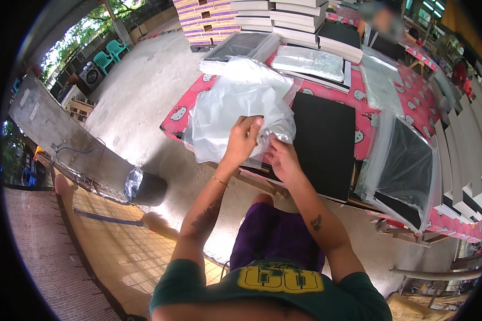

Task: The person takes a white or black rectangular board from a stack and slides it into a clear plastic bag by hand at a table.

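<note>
Thin clear plastic bags point(219, 109) lie in a loose, crinkled pile at the left part of the table. Over the pile's near edge, my left hand point(243, 139) is closed, thumb and fingers pinching the plastic. Close beside it, my right hand point(284, 160) has its fingers bent round the edge of the same plastic. A large flat black cover or book point(324, 144) lies just right of my right hand, partly beside the bags. Farther right, black items in clear plastic point(404, 166) lie stacked at the table's near edge.
A pink patterned cloth point(182, 112) covers the table. Thick books point(297, 24), plastic-wrapped packs point(310, 63) and a purple-and-tan stack point(206, 21) stand at the back. More books point(463, 155) line the right. A dark bin point(150, 190) and a broom point(160, 224) are at left; a person point(383, 27) is far off.
</note>
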Available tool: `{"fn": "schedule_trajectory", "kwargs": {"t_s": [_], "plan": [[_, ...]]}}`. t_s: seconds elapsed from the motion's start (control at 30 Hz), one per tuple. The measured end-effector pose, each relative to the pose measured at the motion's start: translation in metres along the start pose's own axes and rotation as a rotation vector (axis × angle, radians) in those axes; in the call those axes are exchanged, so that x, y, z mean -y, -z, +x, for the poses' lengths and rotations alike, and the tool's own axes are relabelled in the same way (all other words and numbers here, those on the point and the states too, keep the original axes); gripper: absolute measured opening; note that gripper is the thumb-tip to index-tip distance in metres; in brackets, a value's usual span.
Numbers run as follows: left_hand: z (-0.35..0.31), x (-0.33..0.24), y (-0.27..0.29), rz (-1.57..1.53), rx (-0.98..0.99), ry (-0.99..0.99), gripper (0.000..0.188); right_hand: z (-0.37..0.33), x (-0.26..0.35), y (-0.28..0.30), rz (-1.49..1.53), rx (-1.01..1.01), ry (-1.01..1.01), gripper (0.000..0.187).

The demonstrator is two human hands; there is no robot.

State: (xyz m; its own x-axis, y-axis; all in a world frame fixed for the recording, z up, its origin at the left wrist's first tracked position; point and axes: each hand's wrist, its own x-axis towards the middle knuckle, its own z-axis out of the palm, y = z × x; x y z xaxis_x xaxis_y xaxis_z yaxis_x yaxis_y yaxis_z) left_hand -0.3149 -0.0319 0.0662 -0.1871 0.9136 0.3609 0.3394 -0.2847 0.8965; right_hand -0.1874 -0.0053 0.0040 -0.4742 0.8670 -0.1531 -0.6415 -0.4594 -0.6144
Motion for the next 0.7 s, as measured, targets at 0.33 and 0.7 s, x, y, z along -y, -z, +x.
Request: {"fn": "schedule_trajectory", "kwargs": {"t_s": [0.33,0.7], "plan": [[0.024,0.028,0.017,0.014,-0.206,0.126,0.015,-0.033,0.101,0.085,0.412,0.378,0.253,0.032],[-0.043,0.002,-0.056,0.293,-0.045,-0.255,0.018,-0.079,0.029,0.059,-0.059,-0.254,0.313,0.035]]}}
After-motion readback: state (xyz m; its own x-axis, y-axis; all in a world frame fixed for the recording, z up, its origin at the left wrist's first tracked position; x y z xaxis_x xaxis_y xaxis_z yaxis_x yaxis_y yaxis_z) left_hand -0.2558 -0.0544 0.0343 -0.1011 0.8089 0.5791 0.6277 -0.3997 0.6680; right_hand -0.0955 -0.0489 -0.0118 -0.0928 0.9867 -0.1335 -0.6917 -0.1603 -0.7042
